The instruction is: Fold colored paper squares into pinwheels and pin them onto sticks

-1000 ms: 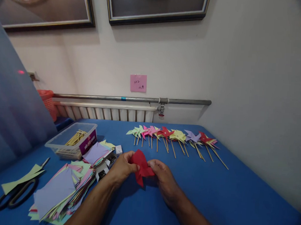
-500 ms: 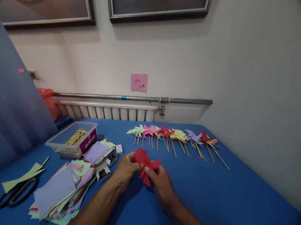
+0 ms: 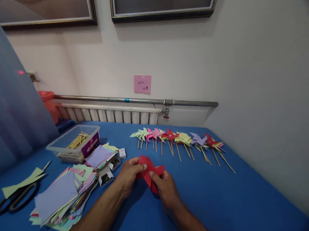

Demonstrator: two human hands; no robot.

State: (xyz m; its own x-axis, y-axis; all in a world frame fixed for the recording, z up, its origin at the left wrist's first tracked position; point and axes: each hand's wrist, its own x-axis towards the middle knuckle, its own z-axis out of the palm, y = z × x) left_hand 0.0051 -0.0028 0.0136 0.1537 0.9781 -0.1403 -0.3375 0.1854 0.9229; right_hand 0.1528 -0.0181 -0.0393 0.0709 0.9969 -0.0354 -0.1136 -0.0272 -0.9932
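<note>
At the lower centre of the frame, the left hand [image 3: 128, 174] and right hand [image 3: 165, 189] pinch a red paper pinwheel blade [image 3: 149, 170], fingers clamped on its folded corners. Folding seems underway; next, the corners need holding at the centre.

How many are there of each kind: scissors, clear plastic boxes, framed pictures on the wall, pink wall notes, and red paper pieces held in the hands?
scissors: 1
clear plastic box: 1
framed pictures: 2
pink note: 1
red paper piece, pinched by the left hand and the right hand: 1
Total: 6
</note>
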